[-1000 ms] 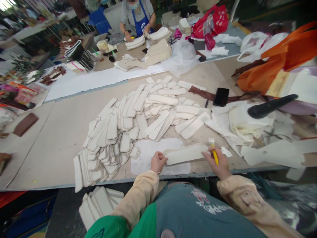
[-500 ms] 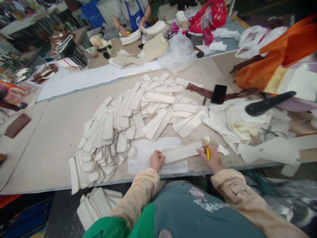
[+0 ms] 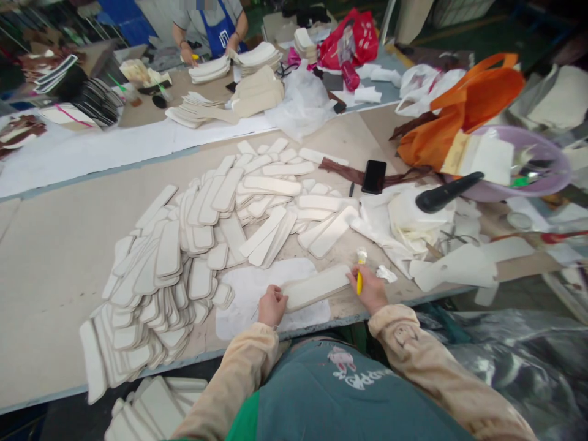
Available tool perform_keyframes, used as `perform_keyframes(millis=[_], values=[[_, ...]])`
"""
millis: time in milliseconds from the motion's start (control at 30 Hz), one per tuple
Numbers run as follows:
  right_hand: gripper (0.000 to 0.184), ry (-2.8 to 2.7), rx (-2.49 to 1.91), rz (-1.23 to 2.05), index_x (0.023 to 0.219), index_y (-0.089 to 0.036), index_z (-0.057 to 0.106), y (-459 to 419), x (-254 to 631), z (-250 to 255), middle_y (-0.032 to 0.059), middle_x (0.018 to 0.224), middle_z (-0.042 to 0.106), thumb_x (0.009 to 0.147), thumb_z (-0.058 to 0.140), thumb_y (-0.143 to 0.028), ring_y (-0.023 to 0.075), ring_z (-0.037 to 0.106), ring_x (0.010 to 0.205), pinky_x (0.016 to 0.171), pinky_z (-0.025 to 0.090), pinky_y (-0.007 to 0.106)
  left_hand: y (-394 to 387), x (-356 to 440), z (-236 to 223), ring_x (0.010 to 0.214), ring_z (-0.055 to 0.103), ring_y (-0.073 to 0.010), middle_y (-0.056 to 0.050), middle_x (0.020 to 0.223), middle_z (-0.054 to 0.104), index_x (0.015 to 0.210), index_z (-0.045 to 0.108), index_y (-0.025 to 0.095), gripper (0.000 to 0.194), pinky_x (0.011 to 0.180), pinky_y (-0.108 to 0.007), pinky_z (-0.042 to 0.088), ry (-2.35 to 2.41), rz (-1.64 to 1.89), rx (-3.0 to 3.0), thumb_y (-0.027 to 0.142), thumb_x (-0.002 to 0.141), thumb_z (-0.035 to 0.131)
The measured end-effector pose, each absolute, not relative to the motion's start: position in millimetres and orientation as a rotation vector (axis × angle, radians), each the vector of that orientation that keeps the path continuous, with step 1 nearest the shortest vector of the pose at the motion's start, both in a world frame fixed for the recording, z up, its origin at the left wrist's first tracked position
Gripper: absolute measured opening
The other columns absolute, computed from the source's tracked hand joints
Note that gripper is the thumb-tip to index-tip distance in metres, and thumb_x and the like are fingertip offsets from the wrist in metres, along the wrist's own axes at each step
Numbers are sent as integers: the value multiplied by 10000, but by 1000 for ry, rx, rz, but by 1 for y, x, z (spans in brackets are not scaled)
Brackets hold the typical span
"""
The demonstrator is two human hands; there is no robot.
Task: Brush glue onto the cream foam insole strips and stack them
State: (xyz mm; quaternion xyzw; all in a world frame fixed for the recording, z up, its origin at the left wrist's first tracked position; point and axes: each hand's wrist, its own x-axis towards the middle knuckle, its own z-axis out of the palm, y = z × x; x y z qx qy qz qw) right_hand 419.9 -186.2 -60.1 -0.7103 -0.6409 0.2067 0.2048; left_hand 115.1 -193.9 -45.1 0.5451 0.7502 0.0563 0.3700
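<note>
A long off-white strip with rounded corners (image 3: 316, 286) lies low over a white paper sheet (image 3: 257, 275) at the table's front edge. My left hand (image 3: 272, 305) is closed, pinching the strip's left end between thumb and fingers. At the right end, my right hand (image 3: 370, 289) has its fingertips on the strip. That hand also grips a slim yellow-handled tool (image 3: 359, 282) with a whitish, clumped tip; its exact kind is unclear. Just right of it lies a crumpled white scrap (image 3: 386, 274). A large heap of similar strips (image 3: 202, 245) spreads beyond and left of my hands.
A black phone (image 3: 374, 177), a white container with a black handle (image 3: 448, 193) and a purple basin (image 3: 546, 177) stand to the right. Across the table, a co-worker in a blue apron (image 3: 219, 30) handles stacked pieces. More strips (image 3: 154, 410) lie below the left front edge.
The camera view has swung to the right, so the table and hands appear farther left. Both hands keep the strip and the yellow-handled tool, with little visible movement of their own.
</note>
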Motion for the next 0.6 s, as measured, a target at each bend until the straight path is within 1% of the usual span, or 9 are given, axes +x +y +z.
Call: perform_keyframes(millis=[200,400,467,533,600], values=[[214,-1791,-1995,562,897,-224,523,-186,419,-66,49,786,649,889,448,-424,224,627,714,604,447,326,-194,114,-48,695,633,-140,31,687,660,932,506,202,166,668,-244,401,1907,144,1401,205,792,595],[180,-1792,-2013,563,935,-224,528,-185,420,-70,46,804,657,880,482,-390,226,631,722,621,468,331,-193,114,-47,666,622,-134,36,675,654,938,519,200,151,642,-237,388,1885,145,1395,201,800,579],[169,-1791,-2039,536,941,-219,538,-184,422,-69,58,821,659,875,499,-370,236,634,736,631,480,341,-193,115,-46,654,616,-132,38,674,653,940,519,201,154,646,-237,389,1884,139,1398,197,799,579],[159,-1799,-2063,459,945,-210,555,-185,422,-66,83,850,658,868,521,-345,254,636,781,671,497,365,-192,115,-45,651,613,-133,36,679,655,942,517,202,157,653,-238,393,1885,137,1401,197,797,578],[140,-1861,-1997,402,965,-211,572,-189,418,-63,103,897,659,876,520,-306,267,629,866,749,508,395,-192,115,-44,659,617,-139,32,685,659,946,513,203,162,658,-242,398,1887,130,1407,201,797,577]])
